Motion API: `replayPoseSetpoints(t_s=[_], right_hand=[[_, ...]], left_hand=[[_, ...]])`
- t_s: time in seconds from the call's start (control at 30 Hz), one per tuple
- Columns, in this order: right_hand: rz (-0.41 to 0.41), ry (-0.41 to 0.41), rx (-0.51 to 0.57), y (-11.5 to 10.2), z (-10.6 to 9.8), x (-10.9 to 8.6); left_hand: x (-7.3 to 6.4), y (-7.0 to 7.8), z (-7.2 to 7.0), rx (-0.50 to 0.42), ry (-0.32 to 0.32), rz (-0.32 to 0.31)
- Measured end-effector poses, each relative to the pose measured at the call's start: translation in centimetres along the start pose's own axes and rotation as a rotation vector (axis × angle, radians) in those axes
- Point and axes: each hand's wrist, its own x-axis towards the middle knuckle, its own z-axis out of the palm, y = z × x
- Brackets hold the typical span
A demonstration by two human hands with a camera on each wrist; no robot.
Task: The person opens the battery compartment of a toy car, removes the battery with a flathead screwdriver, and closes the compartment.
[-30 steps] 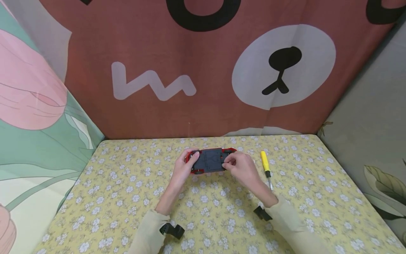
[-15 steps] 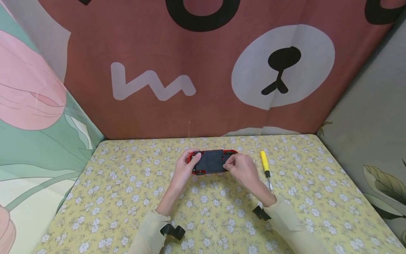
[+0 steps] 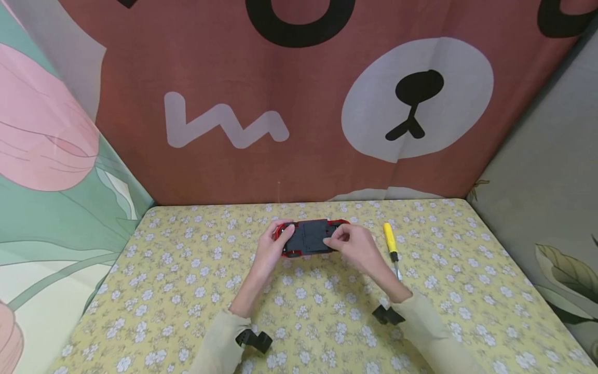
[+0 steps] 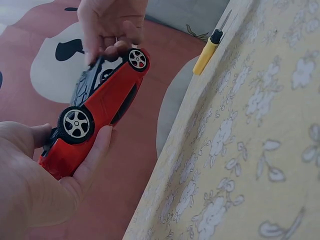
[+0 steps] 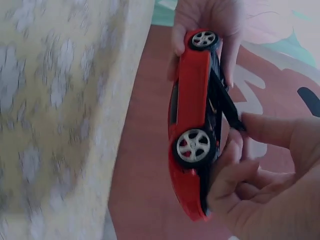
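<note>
A red toy car (image 5: 192, 95) is held up off the table, its dark underside facing the person. My left hand (image 3: 271, 244) grips one end, thumb over the underside; in the left wrist view the left hand (image 4: 35, 180) has its fingers along the red side. At the other end is my right hand (image 3: 359, 246). In the right wrist view, the right hand (image 5: 270, 175) pinches the free end of a black bottom cover (image 5: 226, 102), which stands tilted away from the car body. What lies beneath the cover is mostly hidden.
A screwdriver (image 3: 390, 240) with a yellow handle lies on the table right of the right hand. A yellow floral cloth (image 3: 187, 270) covers the table. Behind its far edge hangs a reddish-brown printed curtain (image 3: 308, 171).
My right thumb and fingertips have shifted slightly left over the car's underside, with the cover at them. The left hand keeps its grip, and the screwdriver lies where it was.
</note>
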Motion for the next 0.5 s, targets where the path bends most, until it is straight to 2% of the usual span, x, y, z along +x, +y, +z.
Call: replayPoseSetpoints(t_s=[0.13,0.37,0.5], right_hand=[[-0.030,0.005,0.093,-0.11,0.06,-0.04],[-0.032,-0.039,0.304,-0.18,0.38,0.33],[-0.075,-0.047,0.286,-0.38,0.32,0.64]], left_hand=[[0.03,0.00,-0.13,-0.009,-0.001,-0.005],[0.06,0.00,0.06,-0.007,-0.009,-0.013],[0.06,-0.06,0.26,-0.029,-0.031,-0.015]])
